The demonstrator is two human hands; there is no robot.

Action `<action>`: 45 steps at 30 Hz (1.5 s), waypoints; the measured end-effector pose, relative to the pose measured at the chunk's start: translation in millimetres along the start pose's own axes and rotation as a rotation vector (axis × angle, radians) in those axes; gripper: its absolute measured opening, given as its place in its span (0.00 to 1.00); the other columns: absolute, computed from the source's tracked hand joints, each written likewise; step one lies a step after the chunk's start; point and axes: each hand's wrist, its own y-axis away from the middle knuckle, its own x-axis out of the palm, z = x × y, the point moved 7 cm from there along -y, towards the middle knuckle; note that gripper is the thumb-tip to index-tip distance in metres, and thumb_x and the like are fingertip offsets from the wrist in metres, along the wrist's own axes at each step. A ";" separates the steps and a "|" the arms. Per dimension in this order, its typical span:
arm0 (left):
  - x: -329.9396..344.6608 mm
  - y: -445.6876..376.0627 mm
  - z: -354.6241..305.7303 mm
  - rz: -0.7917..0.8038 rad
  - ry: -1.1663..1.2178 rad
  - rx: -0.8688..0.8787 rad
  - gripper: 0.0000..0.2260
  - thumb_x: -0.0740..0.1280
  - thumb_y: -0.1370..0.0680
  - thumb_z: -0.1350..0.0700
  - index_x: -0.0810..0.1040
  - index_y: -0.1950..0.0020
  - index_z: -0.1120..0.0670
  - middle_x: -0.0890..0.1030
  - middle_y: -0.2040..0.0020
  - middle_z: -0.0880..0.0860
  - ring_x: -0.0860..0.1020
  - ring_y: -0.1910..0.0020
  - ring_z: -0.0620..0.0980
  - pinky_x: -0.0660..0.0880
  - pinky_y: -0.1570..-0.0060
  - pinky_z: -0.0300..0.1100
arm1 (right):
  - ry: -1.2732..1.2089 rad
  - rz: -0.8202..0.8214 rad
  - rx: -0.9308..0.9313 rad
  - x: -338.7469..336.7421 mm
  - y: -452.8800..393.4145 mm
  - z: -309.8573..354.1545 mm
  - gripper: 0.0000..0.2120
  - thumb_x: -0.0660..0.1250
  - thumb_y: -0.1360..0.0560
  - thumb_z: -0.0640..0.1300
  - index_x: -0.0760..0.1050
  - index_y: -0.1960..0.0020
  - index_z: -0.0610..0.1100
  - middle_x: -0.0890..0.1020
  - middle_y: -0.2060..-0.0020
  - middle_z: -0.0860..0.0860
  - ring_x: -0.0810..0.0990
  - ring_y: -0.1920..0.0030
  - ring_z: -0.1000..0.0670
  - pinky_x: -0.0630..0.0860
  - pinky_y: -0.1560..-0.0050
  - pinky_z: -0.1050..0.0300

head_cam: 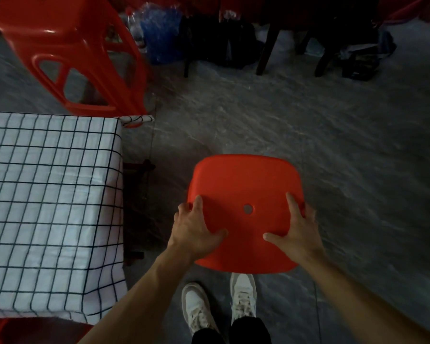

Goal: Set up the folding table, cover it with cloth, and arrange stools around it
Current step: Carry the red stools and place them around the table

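Both hands are gripping the square red plastic stool [245, 194] by its seat: the left hand [196, 230] is curling its fingers over the left edge with the thumb lying on top, and the right hand [294, 230] is doing the same at the right edge. Neither hand is released or clenched on nothing.

The stool is sitting between the hands and directly ahead of the person's white shoes [242, 297], with its seat level and facing up; its legs are hidden beneath the seat. Whether the legs are touching the grey stone floor [308, 125] cannot be told.

The folding table, covered by a white cloth with a dark grid pattern [47, 194], is lying to the left of the grip, near the left hand, with a bare strip of floor between. Judged from this, placement calls for a leftward move toward the table's right side.

A second red plastic stool [72, 53] is standing at the table's far corner. Dark chair legs [266, 53] and a blue plastic bag [162, 33] are lying well apart, ahead.
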 end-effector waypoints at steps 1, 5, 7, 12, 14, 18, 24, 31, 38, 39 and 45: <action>-3.0 0.7 0.3 0.015 0.001 -0.010 0.46 0.73 0.31 0.37 0.54 0.20 0.48 0.64 0.28 0.58 0.67 0.29 0.59 0.68 0.31 0.53 | -0.011 0.010 0.001 -0.1 1.4 0.5 0.58 0.79 0.38 0.59 0.43 0.21 0.58 0.49 0.23 0.45 0.57 0.25 0.40 0.66 0.29 0.41; -25.1 16.5 -5.7 -0.012 -0.018 0.006 0.35 0.70 0.29 0.37 0.66 0.26 0.49 0.74 0.35 0.57 0.74 0.36 0.58 0.72 0.36 0.50 | -0.088 0.034 0.020 -17.8 10.7 10.0 0.50 0.75 0.34 0.62 0.51 0.21 0.54 0.59 0.26 0.42 0.63 0.27 0.41 0.66 0.29 0.44; -43.8 35.0 -13.5 -0.063 -0.017 0.044 0.30 0.68 0.28 0.37 0.70 0.30 0.49 0.76 0.37 0.55 0.75 0.39 0.58 0.73 0.40 0.51 | -0.077 0.035 -0.013 -39.7 20.1 28.1 0.47 0.74 0.32 0.62 0.54 0.22 0.53 0.64 0.28 0.42 0.67 0.29 0.42 0.68 0.30 0.47; -111.8 101.1 -33.7 -0.145 0.036 0.076 0.29 0.67 0.27 0.37 0.69 0.29 0.47 0.73 0.32 0.52 0.73 0.35 0.55 0.72 0.38 0.50 | -0.032 0.059 -0.207 -116.0 67.1 101.7 0.43 0.72 0.31 0.63 0.57 0.22 0.52 0.67 0.27 0.47 0.68 0.29 0.47 0.68 0.30 0.52; -145.8 128.2 -42.2 -0.204 0.047 0.095 0.31 0.66 0.26 0.36 0.69 0.28 0.49 0.72 0.30 0.53 0.73 0.34 0.55 0.71 0.37 0.49 | -0.023 0.045 -0.278 -149.5 90.4 133.5 0.42 0.71 0.30 0.63 0.58 0.23 0.52 0.68 0.28 0.49 0.69 0.30 0.48 0.68 0.30 0.51; -209.2 178.9 -49.3 -0.302 0.059 0.069 0.33 0.65 0.26 0.34 0.68 0.27 0.52 0.71 0.29 0.56 0.72 0.33 0.58 0.71 0.34 0.52 | -0.039 -0.020 -0.375 -204.3 145.2 188.2 0.37 0.69 0.27 0.62 0.61 0.24 0.50 0.70 0.28 0.46 0.69 0.29 0.45 0.66 0.29 0.50; -277.8 255.6 -50.8 -0.382 0.084 0.061 0.32 0.60 0.29 0.29 0.74 0.36 0.51 0.77 0.41 0.55 0.76 0.41 0.56 0.75 0.43 0.51 | -0.050 -0.042 -0.391 -238.9 232.2 231.0 0.35 0.68 0.26 0.61 0.61 0.24 0.51 0.70 0.28 0.45 0.69 0.29 0.46 0.66 0.31 0.53; -302.0 364.0 -50.4 -0.473 0.175 0.032 0.31 0.60 0.27 0.30 0.74 0.34 0.50 0.76 0.38 0.55 0.75 0.38 0.56 0.74 0.41 0.50 | -0.063 0.041 -0.481 -255.6 322.2 263.3 0.36 0.68 0.26 0.60 0.60 0.23 0.50 0.68 0.27 0.45 0.67 0.27 0.46 0.64 0.29 0.52; -286.0 464.6 -19.7 -0.690 0.255 -0.073 0.34 0.61 0.24 0.32 0.69 0.27 0.53 0.72 0.29 0.55 0.70 0.31 0.55 0.70 0.33 0.53 | -0.036 0.049 -0.696 -261.0 376.8 263.7 0.34 0.69 0.25 0.58 0.62 0.24 0.49 0.68 0.28 0.44 0.67 0.28 0.45 0.64 0.30 0.51; -277.4 482.0 -14.6 -0.711 0.260 -0.095 0.34 0.61 0.24 0.32 0.69 0.27 0.53 0.72 0.29 0.55 0.70 0.30 0.54 0.70 0.32 0.54 | -0.038 0.056 -0.730 -259.9 387.0 260.5 0.34 0.69 0.25 0.58 0.62 0.24 0.48 0.68 0.28 0.44 0.67 0.28 0.45 0.63 0.30 0.52; -214.5 577.0 13.5 -0.751 0.279 -0.257 0.33 0.63 0.25 0.33 0.69 0.27 0.52 0.71 0.28 0.55 0.71 0.31 0.55 0.70 0.33 0.56 | -0.049 0.153 -0.871 -231.6 446.2 245.1 0.35 0.70 0.25 0.56 0.63 0.24 0.44 0.70 0.29 0.42 0.68 0.29 0.43 0.65 0.31 0.51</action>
